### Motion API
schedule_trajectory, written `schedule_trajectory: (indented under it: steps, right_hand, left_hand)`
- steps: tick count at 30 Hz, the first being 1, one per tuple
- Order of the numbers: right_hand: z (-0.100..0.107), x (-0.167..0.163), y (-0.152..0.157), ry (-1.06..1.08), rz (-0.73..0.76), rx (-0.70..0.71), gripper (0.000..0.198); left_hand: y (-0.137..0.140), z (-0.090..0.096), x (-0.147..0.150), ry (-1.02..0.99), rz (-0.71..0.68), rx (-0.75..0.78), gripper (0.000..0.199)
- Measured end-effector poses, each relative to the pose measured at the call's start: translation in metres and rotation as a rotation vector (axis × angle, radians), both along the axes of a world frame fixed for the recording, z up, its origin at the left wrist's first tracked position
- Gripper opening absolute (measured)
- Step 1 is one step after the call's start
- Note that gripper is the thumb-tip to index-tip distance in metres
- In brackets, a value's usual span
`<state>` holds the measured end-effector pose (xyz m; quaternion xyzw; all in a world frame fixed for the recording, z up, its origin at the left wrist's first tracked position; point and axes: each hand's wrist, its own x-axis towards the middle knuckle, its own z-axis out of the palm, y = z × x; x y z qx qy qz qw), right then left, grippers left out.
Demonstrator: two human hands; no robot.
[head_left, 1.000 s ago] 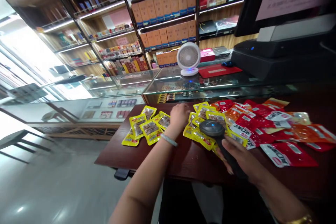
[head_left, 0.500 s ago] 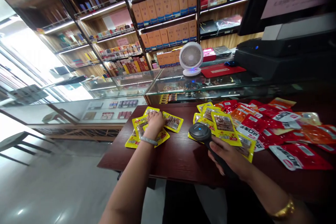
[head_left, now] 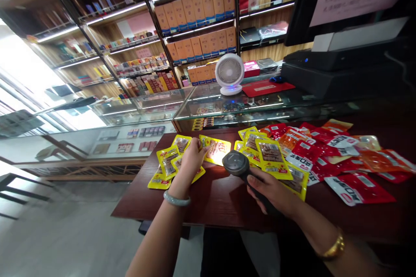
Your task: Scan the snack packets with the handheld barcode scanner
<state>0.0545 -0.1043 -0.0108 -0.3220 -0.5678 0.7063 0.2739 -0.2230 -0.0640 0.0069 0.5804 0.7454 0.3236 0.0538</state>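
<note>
My right hand (head_left: 268,190) is wrapped round the grip of a black barcode scanner (head_left: 236,163). The scanner's light falls on a yellow snack packet (head_left: 217,149), whose left edge is pinched by my left hand (head_left: 195,156). Under and beside that hand lie several more yellow packets (head_left: 167,163), partly covered by my wrist. Behind the scanner is another pile of yellow packets (head_left: 271,153) with clear windows showing brown food. Red and white packets (head_left: 360,188) and orange ones are heaped to the right of it.
A dark red wooden table (head_left: 214,199) carries the packets. Beyond it stands a glass display counter (head_left: 195,110) with a white fan (head_left: 229,73) and a red mat (head_left: 268,88). A black monitor (head_left: 299,13) rises at the right. Shelves of boxes (head_left: 195,8) line the back.
My left hand has lifted off the left pile and now grips the edge of one yellow packet. The scanner's light has come on over it. The view has shifted slightly.
</note>
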Motion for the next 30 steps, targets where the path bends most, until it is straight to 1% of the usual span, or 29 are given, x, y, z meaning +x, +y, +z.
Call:
schedule_trajectory:
  steps: [3,5,7,9,11,13,15,16,18,20,23,25,27,28,30]
  right_hand:
    - [-0.003,0.005,-0.001,0.005,-0.024,0.002,0.041]
    - [-0.005,0.009,-0.003,0.023,-0.052,-0.019,0.041]
    - [-0.007,0.014,-0.004,0.056,-0.091,-0.045,0.040]
    - [-0.007,0.018,-0.006,0.094,-0.146,-0.060,0.040]
    - [-0.004,0.022,-0.007,0.119,-0.188,-0.064,0.039]
    - [0.001,0.026,-0.008,0.124,-0.207,-0.055,0.038]
    - [0.006,0.029,-0.008,0.118,-0.215,-0.015,0.037]
    - [0.007,0.031,-0.007,0.114,-0.221,0.009,0.037]
    - [0.008,0.034,-0.007,0.115,-0.230,0.038,0.038]
    - [0.007,0.036,-0.007,0.124,-0.237,0.024,0.038]
    - [0.003,0.036,-0.007,0.122,-0.241,-0.012,0.038]
    - [0.000,0.035,-0.008,0.106,-0.233,-0.026,0.038]
    - [-0.003,0.031,-0.008,0.098,-0.202,-0.047,0.036]
    - [-0.005,0.028,-0.008,0.095,-0.181,-0.050,0.034]
    - [-0.008,0.020,-0.009,0.092,-0.125,-0.045,0.032]
  left_hand:
    - [0.000,0.000,0.001,-0.050,-0.005,0.027,0.029]
    - [0.004,-0.001,0.005,-0.108,0.008,0.095,0.032]
    - [0.010,-0.003,0.017,-0.210,0.032,0.173,0.032]
    - [0.018,-0.006,0.036,-0.371,0.018,0.188,0.032]
    - [0.028,-0.010,0.062,-0.563,-0.071,0.147,0.038]
    - [0.038,-0.015,0.090,-0.707,-0.186,0.110,0.049]
    - [0.048,-0.022,0.113,-0.756,-0.263,0.083,0.058]
    - [0.052,-0.026,0.122,-0.753,-0.270,0.067,0.060]
    - [0.058,-0.031,0.134,-0.702,-0.266,0.031,0.058]
    - [0.059,-0.033,0.138,-0.602,-0.260,0.025,0.052]
    - [0.051,-0.027,0.128,-0.413,-0.271,0.065,0.044]
    - [0.038,-0.019,0.110,-0.292,-0.246,0.097,0.041]
    - [0.019,-0.011,0.085,-0.155,-0.183,0.098,0.038]
    - [0.008,-0.007,0.071,-0.070,-0.123,0.083,0.037]
    - [-0.017,-0.002,0.042,0.122,0.070,0.017,0.041]
